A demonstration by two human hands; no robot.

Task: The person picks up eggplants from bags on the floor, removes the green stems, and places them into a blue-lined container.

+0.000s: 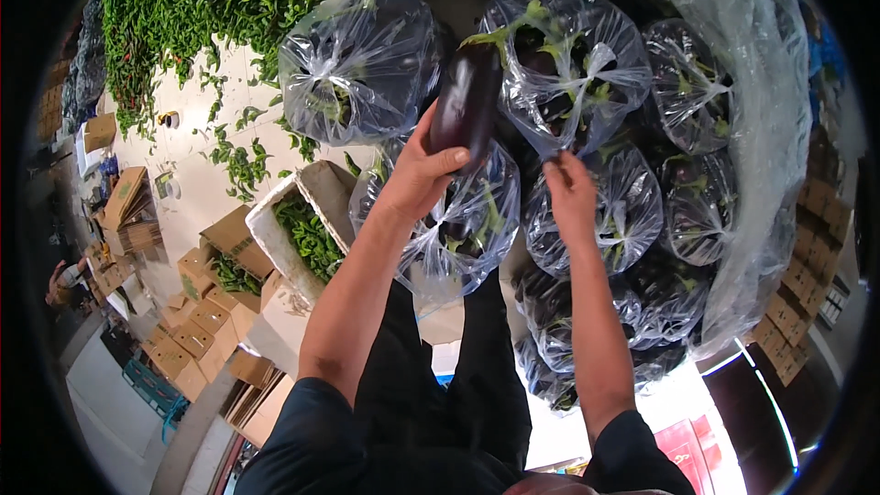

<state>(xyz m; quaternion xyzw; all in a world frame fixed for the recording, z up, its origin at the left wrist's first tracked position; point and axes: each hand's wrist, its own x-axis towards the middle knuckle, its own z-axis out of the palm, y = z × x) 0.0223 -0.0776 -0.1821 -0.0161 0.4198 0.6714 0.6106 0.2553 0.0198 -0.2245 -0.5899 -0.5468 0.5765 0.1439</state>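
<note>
My left hand (421, 175) grips the lower end of a large dark purple eggplant (469, 100), whose green cap points up. To its right, my right hand (569, 175) pinches the lower edge of a clear plastic bag (605, 106) of eggplants, which has an opening at its top. A tied clear bag of eggplants (371, 55) stands up and to the left of the held eggplant. Another full bag (474, 220) lies beneath my left hand, just before my legs. The eggplant's bottom tip is partly hidden by my fingers.
More bagged eggplants (698, 210) are stacked at the right beside a long plastic sheet (763, 117). Green peppers (206, 0) cover the floor at upper left. A foam box (323, 210) of peppers and cardboard boxes (196, 337) stand at left. A person (65, 282) is at far left.
</note>
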